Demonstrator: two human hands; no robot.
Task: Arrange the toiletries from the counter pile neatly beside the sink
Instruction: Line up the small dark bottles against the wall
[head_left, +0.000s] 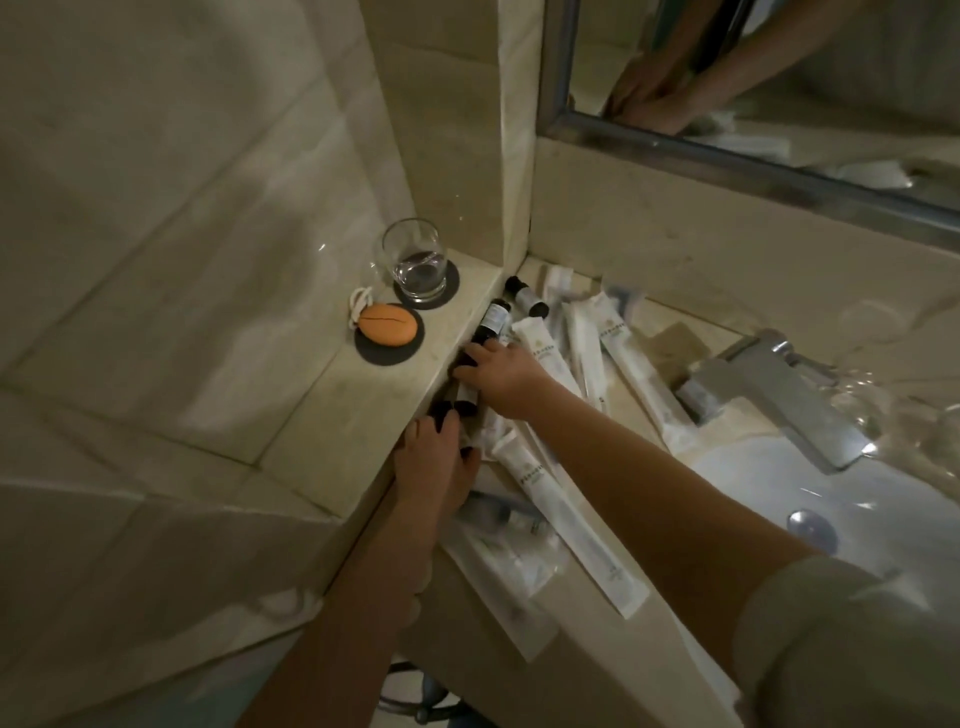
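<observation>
Currently our right hand (506, 376) grips a dark bottle (493, 322) by the ledge (363, 415). Our left hand (436, 462) rests on packets (535, 467); its grip is unclear.

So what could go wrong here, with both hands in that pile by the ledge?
The small dark bottles lie on their sides against the ledge, so a nudge from the right hand could send them rolling, perhaps toward the sink. The long white packets overlap loosely, and one reaches the counter's front edge; the left hand may push it off. The glass on the ledge stands close enough for an arm to knock.
</observation>
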